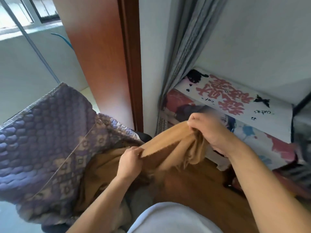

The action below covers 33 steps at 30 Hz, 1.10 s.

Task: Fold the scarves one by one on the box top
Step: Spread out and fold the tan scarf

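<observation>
A tan scarf (170, 148) is stretched between both my hands in front of me, its frayed edge uppermost and the rest hanging down in folds. My left hand (130, 159) pinches that edge at its left end. My right hand (208, 132) grips a bunched part of the scarf higher up and to the right. Behind the right hand lies the box top (262, 142), printed in white, red and blue. A purple and beige patterned scarf (45, 137) is draped over something at the left.
A white cushion with red characters and black cats (235, 96) lies at the back of the box. A grey curtain (190, 47) hangs beside a brown door frame (131, 64). A black frame (301, 101) stands at the right edge.
</observation>
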Available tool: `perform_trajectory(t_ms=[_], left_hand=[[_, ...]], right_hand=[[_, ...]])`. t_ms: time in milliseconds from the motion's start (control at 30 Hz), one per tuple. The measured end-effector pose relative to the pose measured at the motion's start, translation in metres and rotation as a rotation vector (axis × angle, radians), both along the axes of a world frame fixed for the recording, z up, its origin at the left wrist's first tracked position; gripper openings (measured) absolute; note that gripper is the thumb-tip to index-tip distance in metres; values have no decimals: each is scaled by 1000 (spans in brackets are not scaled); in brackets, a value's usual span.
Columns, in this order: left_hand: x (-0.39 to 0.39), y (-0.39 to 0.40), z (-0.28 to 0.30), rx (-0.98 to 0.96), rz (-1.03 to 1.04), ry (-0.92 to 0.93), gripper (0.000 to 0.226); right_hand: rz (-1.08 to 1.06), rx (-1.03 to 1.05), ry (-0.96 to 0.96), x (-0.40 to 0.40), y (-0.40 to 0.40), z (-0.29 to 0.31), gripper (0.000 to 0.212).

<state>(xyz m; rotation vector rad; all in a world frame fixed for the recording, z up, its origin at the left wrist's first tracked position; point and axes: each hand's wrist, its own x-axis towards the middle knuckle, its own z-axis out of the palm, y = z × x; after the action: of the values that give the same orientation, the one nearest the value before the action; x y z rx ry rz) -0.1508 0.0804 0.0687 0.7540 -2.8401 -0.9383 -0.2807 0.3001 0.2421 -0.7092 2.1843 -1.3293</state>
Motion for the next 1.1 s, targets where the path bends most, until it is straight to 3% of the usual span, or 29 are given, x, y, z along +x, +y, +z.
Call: perform_trajectory(t_ms=[67,133,200,267,300,400,467,533,600,700,767,833,900,967,1033,1100], left_hand=[[-4,-10,16,221,78,20,23],[-9,-22,40,401,158,128,25],[-14,-34,69,356,121,214,18],[-17,-45,102,287,51,225,22],[-19,-51,116,249,9,209,24],[-24,-69,134,96,-92,112,27],[-26,-74,139,47,-142,41,30],[-26,-70,144,69,-169,17,30],[-25,-63,146,166,-165,35,30],[-26,-56,144,190,-147,57,33],[-26,-54,146,132,-114,110,32],[-25,-56,154,57,-92,233,25],[-21,-66,166,-47,-195,323,10],[-20,-81,180,-292,-384,189,26],[-28,-103,184,-553,-454,57,40],[-38,-125,192,-674,-358,101,24]], right_hand=[[-56,54,90,-5,7,-2,34],[-96,322,336,-12,16,-7,29],[-62,565,382,-16,28,-8,46],[-17,636,311,-20,37,-8,74],[2,628,307,-23,41,-9,74],[-48,655,446,-36,45,-12,23],[-150,675,484,-45,44,-15,23],[-213,616,526,-47,40,-19,24],[-299,362,496,-41,31,-20,36],[-612,-81,290,-31,17,-13,46],[-682,-154,271,-35,14,-10,47],[-544,35,482,-44,19,-5,42],[-342,174,606,-51,27,0,25],[-75,239,496,-51,30,5,4],[190,567,453,-53,32,-2,12],[250,900,537,-66,36,-9,12]])
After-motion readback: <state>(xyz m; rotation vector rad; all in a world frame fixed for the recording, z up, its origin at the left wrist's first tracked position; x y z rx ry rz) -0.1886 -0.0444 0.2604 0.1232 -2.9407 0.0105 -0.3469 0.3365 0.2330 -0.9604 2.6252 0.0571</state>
